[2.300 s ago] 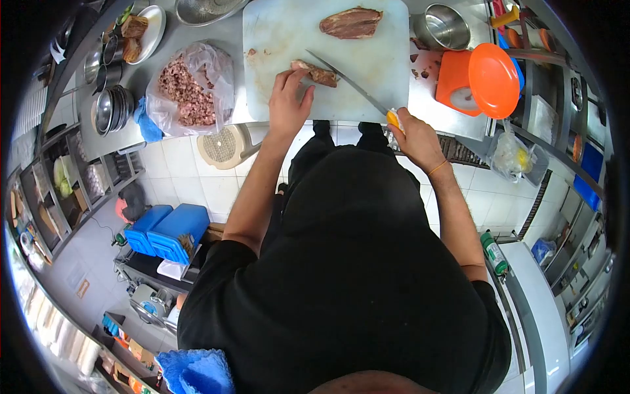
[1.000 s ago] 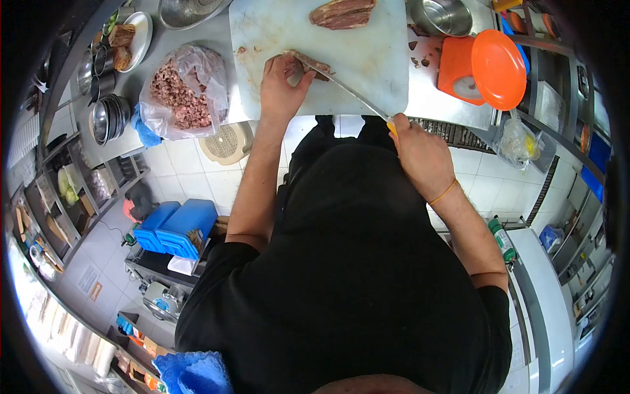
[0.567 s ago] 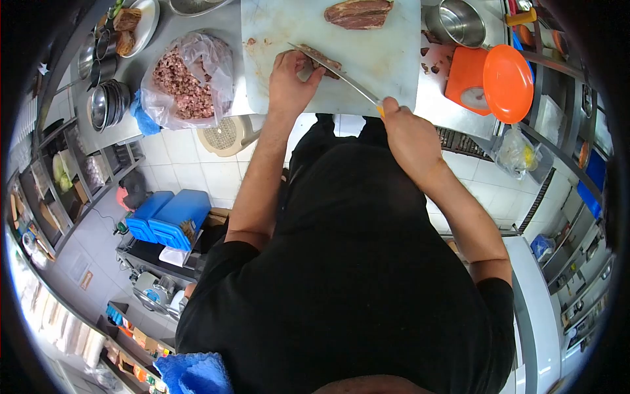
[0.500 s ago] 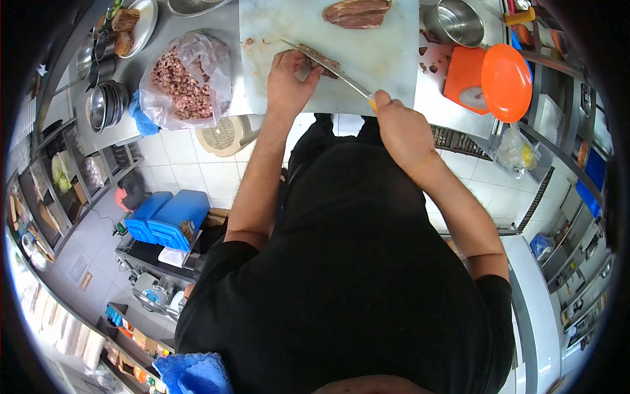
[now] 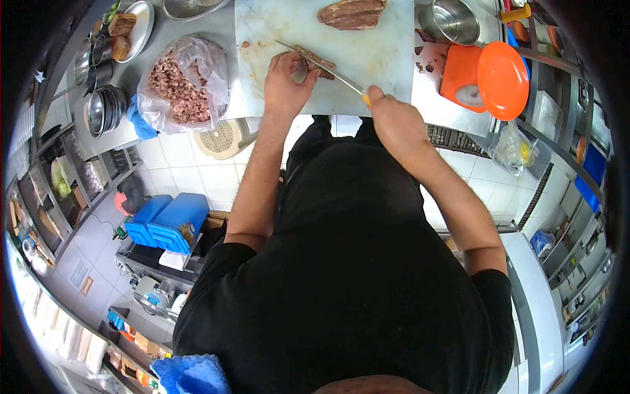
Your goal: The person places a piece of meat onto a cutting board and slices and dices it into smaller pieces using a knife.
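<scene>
My right hand (image 5: 398, 125) is wrapped round the yellow handle of a knife (image 5: 338, 74). The long blade slants up and left over a small strip of meat (image 5: 317, 59) on the white cutting board (image 5: 384, 56). With curled fingers and thumb, my left hand (image 5: 287, 85) holds the left end of that strip, close to the blade. The blade covers part of the meat, so the depth of any cut cannot be made out. A larger slab of meat (image 5: 352, 14) lies at the board's far edge. Small scraps sit left of the blade.
Left of the board is a plastic bag of diced meat (image 5: 180, 88), with stacked metal bowls (image 5: 105, 110) and a white plate (image 5: 143, 29) beyond. To the right stand a steel pot (image 5: 451, 23), an orange container (image 5: 461, 72) and an orange plate (image 5: 503, 81). Dark scraps lie near the pot.
The whole view has shifted slightly left. My right hand and the knife handle have moved a little forward. My left hand stays on the meat strip.
</scene>
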`<state>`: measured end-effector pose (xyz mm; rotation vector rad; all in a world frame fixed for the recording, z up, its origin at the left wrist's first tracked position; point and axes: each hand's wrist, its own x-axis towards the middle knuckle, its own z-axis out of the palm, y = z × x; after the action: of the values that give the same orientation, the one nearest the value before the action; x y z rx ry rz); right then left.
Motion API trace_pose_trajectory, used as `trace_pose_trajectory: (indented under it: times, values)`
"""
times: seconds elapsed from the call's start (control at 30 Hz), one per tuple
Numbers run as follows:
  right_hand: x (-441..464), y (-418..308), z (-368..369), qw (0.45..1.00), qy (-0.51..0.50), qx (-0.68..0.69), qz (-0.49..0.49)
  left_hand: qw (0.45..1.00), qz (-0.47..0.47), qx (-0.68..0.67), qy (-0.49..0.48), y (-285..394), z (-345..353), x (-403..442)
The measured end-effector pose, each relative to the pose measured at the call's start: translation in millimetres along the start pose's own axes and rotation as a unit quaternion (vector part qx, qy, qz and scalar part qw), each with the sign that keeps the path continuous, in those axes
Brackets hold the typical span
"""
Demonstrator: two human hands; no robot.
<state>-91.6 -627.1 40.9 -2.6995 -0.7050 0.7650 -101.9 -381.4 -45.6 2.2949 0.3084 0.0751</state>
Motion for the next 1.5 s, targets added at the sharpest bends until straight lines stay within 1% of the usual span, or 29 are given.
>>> trace_pose_trajectory:
  times: [0.17,0.23,0.3,0.33,0.43,0.53,0.63,0.73,0.83,0.93,1.03,1.23,1.33,1.5]
  values:
    - [10.1,10.5,18.6,0.999,0.037,0.003,-0.021,1.0,0.002,-0.015,0.001,-2.8,1.9,0.9]
    - [-12.9,23.2,13.8,0.999,0.03,0.011,-0.011,1.0,0.002,-0.018,0.007,-0.7,2.2,0.3]
    - [-30.3,32.2,10.1,1.0,-0.003,-0.008,0.018,1.0,0.012,-0.023,0.011,-0.1,3.2,0.2]
    - [-33.2,32.6,10.3,0.999,-0.021,-0.016,0.031,0.999,0.016,-0.024,0.013,-0.4,1.9,-1.2]
    - [-15.3,26.0,14.0,0.999,-0.037,0.013,0.03,1.0,-0.007,0.003,-0.014,4.9,-3.6,-0.5]
    - [17.7,26.8,40.4,1.0,0.014,0.007,-0.009,1.0,0.002,0.011,-0.016,-0.8,-0.5,0.2]
    - [24.4,24.8,43.8,0.999,0.029,0.027,-0.013,1.0,-0.009,0.001,-0.024,-3.7,-0.2,0.3]
    - [9.9,36.1,44.8,0.999,0.024,0.025,-0.001,1.0,0.007,-0.01,0.001,-5.0,2.7,1.4]
    - [-19.4,56.0,49.3,1.0,0.021,0.012,0.016,1.0,0.006,-0.021,0.007,-4.7,2.7,-0.3]
    - [-36.7,62.0,36.8,0.997,-0.044,0.01,0.066,1.0,0.011,-0.009,0.007,-5.1,0.8,-0.2]
    - [-38.2,64.1,38.3,0.998,-0.015,0.021,0.053,1.0,0.012,-0.008,0.007,-5.6,1.7,-0.7]
    - [-25.6,53.2,20.1,0.995,-0.007,0.012,0.101,1.0,-0.002,-0.009,0.014,2.2,1.6,-5.6]
    - [-35.5,43.9,0.2,0.997,0.003,0.007,0.079,0.998,0.006,-0.034,0.043,0.6,5.6,-9.1]
    - [-56.7,28.4,-10.4,0.999,0.002,-0.012,0.034,0.998,0.008,-0.042,0.048,-4.9,10.2,-10.5]
